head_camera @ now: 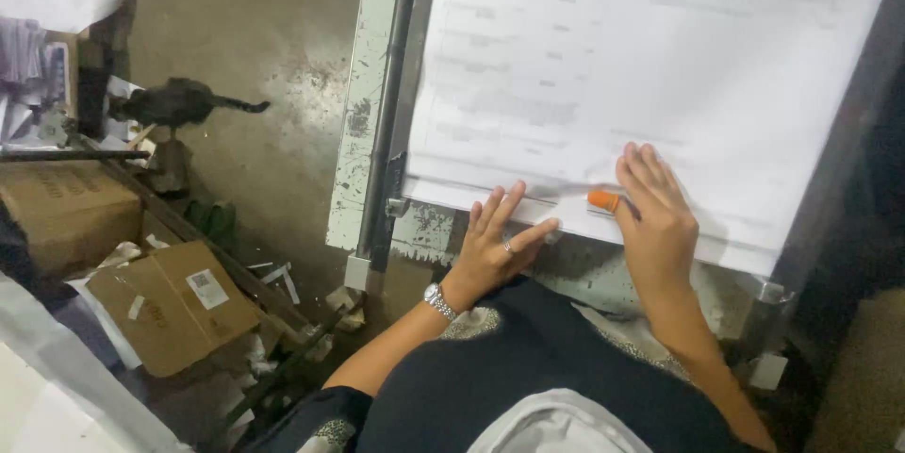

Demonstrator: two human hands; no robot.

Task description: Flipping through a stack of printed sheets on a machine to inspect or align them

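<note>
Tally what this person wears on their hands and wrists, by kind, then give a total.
Orange rubber thumb cover, on the right hand: 1
Ring, on the left hand: 1
Silver wristwatch, on the left wrist: 1
Total: 3
Both hands rest flat on the stack of white printed sheets.

Under my left hand [495, 241] and right hand [655, 217] lies a tall stack of white, matt printed paper sheets [650, 76], smooth on top, resting on a pale metal table [363, 123] whose paint is chipped and scuffed (dark bare patches show through). My thumb wears a smooth orange rubber fingertip cap [603, 199], my wrist a shiny silver metal watch [437, 300], and beside me sit dull brown cardboard boxes [170, 307] on a rough, stained concrete floor [255, 48].
</note>
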